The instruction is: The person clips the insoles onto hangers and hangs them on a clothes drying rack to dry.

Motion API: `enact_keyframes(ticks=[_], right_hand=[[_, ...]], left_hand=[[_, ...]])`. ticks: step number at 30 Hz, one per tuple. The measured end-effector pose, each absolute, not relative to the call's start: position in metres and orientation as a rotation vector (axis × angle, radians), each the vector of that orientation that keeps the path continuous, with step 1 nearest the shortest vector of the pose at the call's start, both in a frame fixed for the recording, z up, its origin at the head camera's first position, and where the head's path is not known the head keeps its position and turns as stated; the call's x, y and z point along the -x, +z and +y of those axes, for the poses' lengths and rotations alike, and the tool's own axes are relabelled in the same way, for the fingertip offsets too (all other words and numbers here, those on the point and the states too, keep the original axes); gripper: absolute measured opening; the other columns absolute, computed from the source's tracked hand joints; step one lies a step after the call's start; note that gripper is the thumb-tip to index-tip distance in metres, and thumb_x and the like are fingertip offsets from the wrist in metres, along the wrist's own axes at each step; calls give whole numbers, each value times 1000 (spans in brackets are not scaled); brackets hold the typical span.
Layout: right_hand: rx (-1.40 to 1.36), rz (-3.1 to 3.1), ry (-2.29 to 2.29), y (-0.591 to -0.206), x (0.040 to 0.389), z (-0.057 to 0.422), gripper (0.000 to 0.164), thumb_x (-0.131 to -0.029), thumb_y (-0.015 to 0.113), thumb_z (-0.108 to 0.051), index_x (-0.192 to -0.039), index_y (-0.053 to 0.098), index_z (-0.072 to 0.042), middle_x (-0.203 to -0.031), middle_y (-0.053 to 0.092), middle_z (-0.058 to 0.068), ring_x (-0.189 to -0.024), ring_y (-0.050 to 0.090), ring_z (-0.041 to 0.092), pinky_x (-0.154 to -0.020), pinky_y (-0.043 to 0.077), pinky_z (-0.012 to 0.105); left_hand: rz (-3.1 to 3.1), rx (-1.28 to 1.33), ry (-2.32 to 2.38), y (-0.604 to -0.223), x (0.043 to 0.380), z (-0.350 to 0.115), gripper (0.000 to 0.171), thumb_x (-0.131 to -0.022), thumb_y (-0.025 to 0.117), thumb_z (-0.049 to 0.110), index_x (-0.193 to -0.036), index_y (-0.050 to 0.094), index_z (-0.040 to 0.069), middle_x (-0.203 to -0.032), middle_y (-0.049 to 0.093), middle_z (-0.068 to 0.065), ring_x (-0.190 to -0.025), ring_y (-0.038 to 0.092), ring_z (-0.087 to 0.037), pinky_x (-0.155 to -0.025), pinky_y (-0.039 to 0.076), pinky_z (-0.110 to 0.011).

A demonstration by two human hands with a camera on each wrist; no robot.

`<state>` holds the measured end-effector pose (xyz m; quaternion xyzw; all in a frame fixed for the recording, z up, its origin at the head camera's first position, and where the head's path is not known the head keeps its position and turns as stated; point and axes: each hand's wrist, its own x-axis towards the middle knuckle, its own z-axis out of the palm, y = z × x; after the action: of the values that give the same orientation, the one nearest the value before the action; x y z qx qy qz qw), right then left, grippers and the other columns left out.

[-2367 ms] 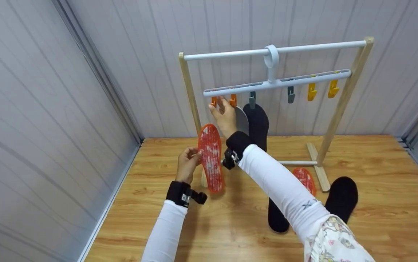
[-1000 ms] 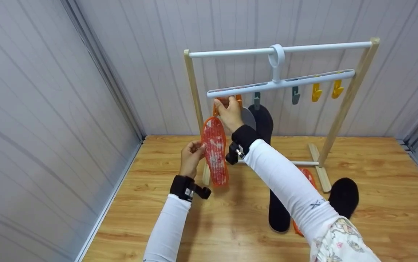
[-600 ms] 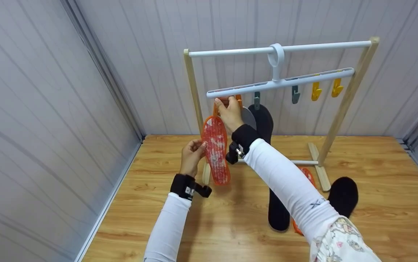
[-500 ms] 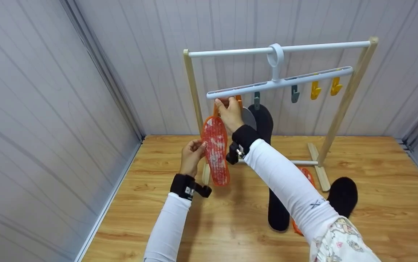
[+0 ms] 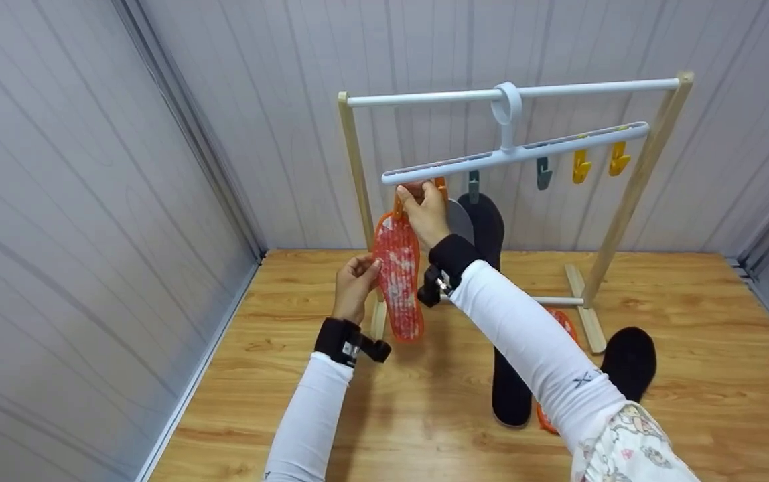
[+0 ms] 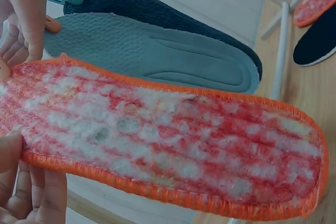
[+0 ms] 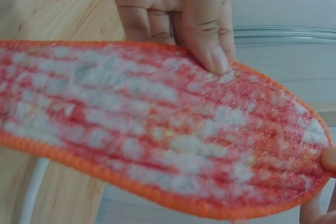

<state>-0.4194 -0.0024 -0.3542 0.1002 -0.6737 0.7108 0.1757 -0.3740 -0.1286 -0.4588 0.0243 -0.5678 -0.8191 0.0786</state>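
A red-and-white insole (image 5: 398, 281) with an orange stitched edge hangs upright at the left of the rack. My left hand (image 5: 353, 284) pinches its left edge between thumb and fingers; the right wrist view shows the thumb (image 7: 207, 35) lying over its face. Up at the hanger's left end, my right hand (image 5: 427, 211) grips an orange clip (image 5: 398, 203), partly hidden by the fingers. The clip's lower end overlaps the insole's top edge. Behind this hand hang a grey insole (image 6: 136, 51) and a black insole (image 5: 485, 227), the black one below a grey-green clip (image 5: 473, 187).
The white hanger (image 5: 451, 167) hooks over the rack's top bar (image 5: 585, 89) and tilts down to the left. A grey-green clip (image 5: 543, 174) and two yellow clips (image 5: 581, 167) hang on its right half. Black insoles (image 5: 629, 361) and a red one (image 5: 562, 321) lie on the floor.
The red insole has been raised to the orange clip. My right hand has taken hold of that clip, which now sits lower. In the last half second the hands have barely moved.
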Motion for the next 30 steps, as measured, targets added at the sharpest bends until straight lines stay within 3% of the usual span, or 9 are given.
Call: enact_keyframes(ticks=[7, 16, 30], right_hand=[[-301, -1867, 2012, -364, 418, 5, 22, -89, 63, -6, -106, 62, 9, -100, 65, 17, -89, 58, 16, -79, 45, 22], [-334, -1844, 2023, -392, 409, 18, 34, -87, 67, -5, -117, 61, 7, -115, 63, 22, -104, 61, 26, -90, 48, 29], [-240, -1802, 2051, -446, 361, 41, 35, -87, 66, -5, -118, 59, 9, -116, 63, 21, -101, 62, 15, -87, 49, 23]], left_hand=[[-1711, -69, -2433, -462, 377, -126, 8, -89, 60, -2, -97, 59, -1, -79, 56, -1, -69, 55, -9, -62, 49, -20], [-1751, -84, -2391, -465, 381, -124, 9, -89, 60, -1, -98, 58, -1, -82, 55, -1, -73, 54, -10, -64, 49, -21], [-1760, -13, -2337, -467, 398, -127, 11, -88, 59, -5, -99, 58, -6, -82, 56, -3, -76, 54, -11, -70, 48, -21]])
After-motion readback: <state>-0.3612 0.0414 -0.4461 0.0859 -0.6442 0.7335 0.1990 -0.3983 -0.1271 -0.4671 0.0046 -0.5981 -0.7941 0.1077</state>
